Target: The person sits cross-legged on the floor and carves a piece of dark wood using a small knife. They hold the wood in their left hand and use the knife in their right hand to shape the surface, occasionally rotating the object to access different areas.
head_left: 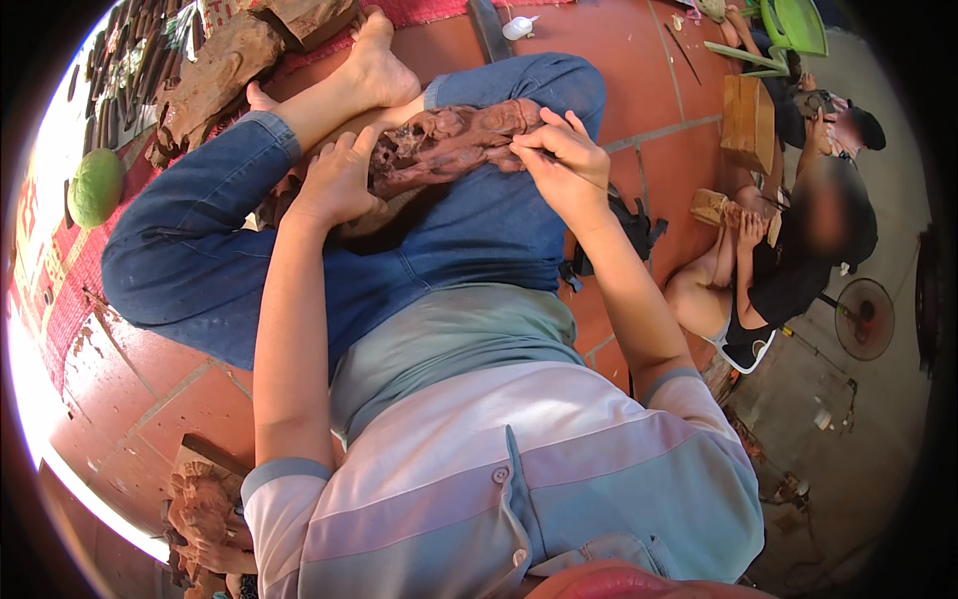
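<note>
A reddish-brown wood carving [454, 150] with knobbly figures in relief lies across my crossed legs in blue jeans. My left hand [341, 182] grips its left end, fingers over the top and thumb toward me. At the right end, my right hand [567, 165] is closed in a pinch around a thin, dark carving tool [536, 151], its tip against the wood. Most of the tool is hidden by the fingers, so its blade shape cannot be made out. The underside of the carving is out of sight against my legs.
At upper left are rough wood pieces [225, 70], many slim tools [125, 75] and a green round fruit [96, 188]. A white bottle [519, 27] stands ahead. On the right, a person in black [798, 270] handles wood near a wooden block [748, 125] and a fan [864, 317].
</note>
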The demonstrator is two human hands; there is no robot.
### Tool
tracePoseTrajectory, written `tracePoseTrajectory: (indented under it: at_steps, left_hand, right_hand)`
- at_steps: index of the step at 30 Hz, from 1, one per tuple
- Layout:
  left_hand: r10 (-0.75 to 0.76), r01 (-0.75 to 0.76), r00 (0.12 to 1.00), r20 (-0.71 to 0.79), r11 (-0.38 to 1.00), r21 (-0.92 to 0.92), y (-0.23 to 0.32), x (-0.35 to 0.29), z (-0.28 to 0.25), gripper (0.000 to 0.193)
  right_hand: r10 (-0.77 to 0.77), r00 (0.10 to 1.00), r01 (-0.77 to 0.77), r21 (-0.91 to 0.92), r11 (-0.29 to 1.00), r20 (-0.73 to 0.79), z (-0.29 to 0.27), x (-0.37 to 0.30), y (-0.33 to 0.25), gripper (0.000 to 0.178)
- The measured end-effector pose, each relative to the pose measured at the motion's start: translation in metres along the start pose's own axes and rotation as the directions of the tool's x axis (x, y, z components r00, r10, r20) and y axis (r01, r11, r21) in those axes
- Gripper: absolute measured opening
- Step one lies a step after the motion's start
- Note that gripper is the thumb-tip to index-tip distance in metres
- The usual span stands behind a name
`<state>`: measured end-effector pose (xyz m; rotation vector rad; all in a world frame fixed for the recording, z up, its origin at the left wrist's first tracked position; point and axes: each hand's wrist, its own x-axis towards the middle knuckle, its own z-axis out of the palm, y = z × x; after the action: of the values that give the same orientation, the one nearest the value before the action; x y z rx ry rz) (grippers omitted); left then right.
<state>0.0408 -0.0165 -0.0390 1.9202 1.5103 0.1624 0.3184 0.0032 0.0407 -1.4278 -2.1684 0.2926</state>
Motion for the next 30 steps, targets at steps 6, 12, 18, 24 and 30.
tracePoseTrajectory:
  at_steps: [6,12,18,24,30]
  left_hand:
    - [-0.06,0.063,0.994,0.088,0.998,-0.029,0.01,-0.001,-0.012,0.101]
    - [-0.062,0.066,0.995,0.083,0.997,-0.051,0.009,-0.001,-0.01,0.103]
    - [-0.076,0.08,0.994,0.081,0.996,-0.041,0.007,0.0,-0.007,0.103]
    - [-0.025,0.026,0.999,0.028,0.999,-0.038,0.005,-0.001,-0.005,0.095]
    - [-0.063,0.066,0.996,0.06,0.997,-0.049,0.007,-0.001,-0.006,0.102]
  right_hand:
    - [0.218,0.976,-0.208,0.284,0.936,-0.004,-0.011,0.007,0.007,0.008]
    - [0.115,0.993,-0.111,0.204,0.973,-0.004,0.0,0.004,0.011,0.008]
    - [-0.017,0.999,0.018,0.015,1.0,-0.044,0.004,0.0,0.002,0.009]
    - [0.234,0.971,-0.209,0.318,0.925,-0.042,-0.002,0.001,0.007,0.011]
    - [0.257,0.966,-0.254,0.263,0.931,0.024,-0.008,0.007,0.005,0.009]
